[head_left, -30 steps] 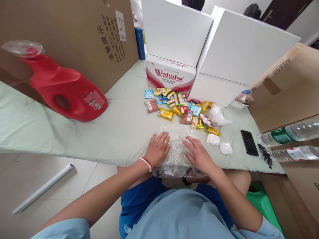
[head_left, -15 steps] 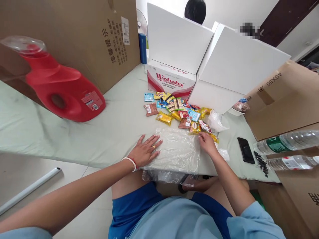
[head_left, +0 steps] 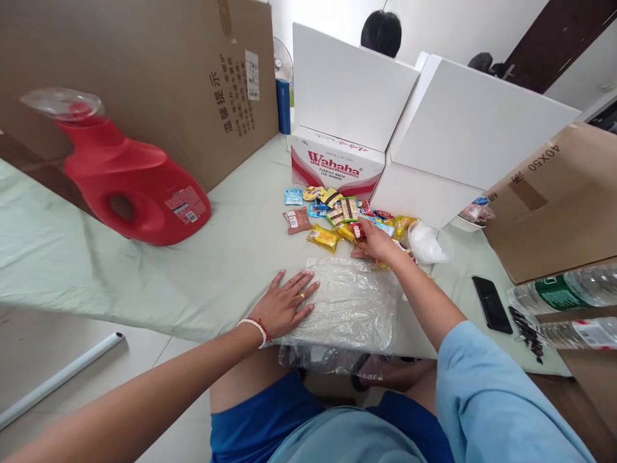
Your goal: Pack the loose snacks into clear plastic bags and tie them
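Note:
My left hand (head_left: 289, 303) lies flat with spread fingers on the left edge of a clear plastic bag (head_left: 354, 308), which is smoothed out on the table and hangs over its front edge. Beyond the bag is a loose pile of small wrapped snacks. Over that pile reaches my right hand (head_left: 376, 241), its fingers apart at a red snack packet (head_left: 357, 231) and partly covering others. A yellow packet (head_left: 324, 238), a brown packet (head_left: 297, 220) and a light blue packet (head_left: 293, 197) lie at the pile's left side.
Behind the snacks stands a white Wahaha carton (head_left: 337, 164) with raised flaps. A crumpled white plastic bag (head_left: 427, 243), a phone (head_left: 491, 304) and water bottles (head_left: 573, 289) are on the right. At left, a red detergent jug (head_left: 139, 186) stands before a large cardboard box (head_left: 159, 77).
My right hand has moved forward and left, from the bag's right edge to the middle of the snack pile. My left hand stays flat on the bag. The view has shifted slightly.

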Motion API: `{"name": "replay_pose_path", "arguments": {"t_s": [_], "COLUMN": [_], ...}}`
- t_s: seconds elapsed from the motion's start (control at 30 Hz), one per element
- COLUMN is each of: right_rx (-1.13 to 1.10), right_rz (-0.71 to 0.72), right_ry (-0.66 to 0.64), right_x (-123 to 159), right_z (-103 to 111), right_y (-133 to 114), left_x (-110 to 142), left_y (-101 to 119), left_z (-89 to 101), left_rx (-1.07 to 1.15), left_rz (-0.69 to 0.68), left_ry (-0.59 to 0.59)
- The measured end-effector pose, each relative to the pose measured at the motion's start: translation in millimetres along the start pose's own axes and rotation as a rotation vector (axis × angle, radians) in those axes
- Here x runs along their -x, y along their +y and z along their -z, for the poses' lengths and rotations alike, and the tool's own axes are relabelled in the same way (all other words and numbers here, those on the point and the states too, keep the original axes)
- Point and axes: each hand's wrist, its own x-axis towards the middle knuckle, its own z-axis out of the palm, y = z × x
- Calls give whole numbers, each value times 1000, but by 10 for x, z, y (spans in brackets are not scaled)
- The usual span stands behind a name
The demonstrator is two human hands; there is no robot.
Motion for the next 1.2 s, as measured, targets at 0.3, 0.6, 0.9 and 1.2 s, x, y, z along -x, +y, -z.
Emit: {"name": "replay_pose_path", "arguments": {"t_s": [0.3,0.6,0.9,1.2], "right_rx": [197,37,162,317], "right_rz": [-441,-409,-311,251], "right_ry": [-12,59,-22,-206], "right_x": [-249,-1011,-1317,-1482], "right_z": [399,169,183,-19], "right_y": [580,-92,4,-135], "left_x": [2,18,27,22], "left_y": [-7,-3,6,8], "left_z": [-37,0,7,29], "left_rx": [90,61,86,77], "left_rz": [8,6,11,13], "left_ry": [25,25,23,7]}}
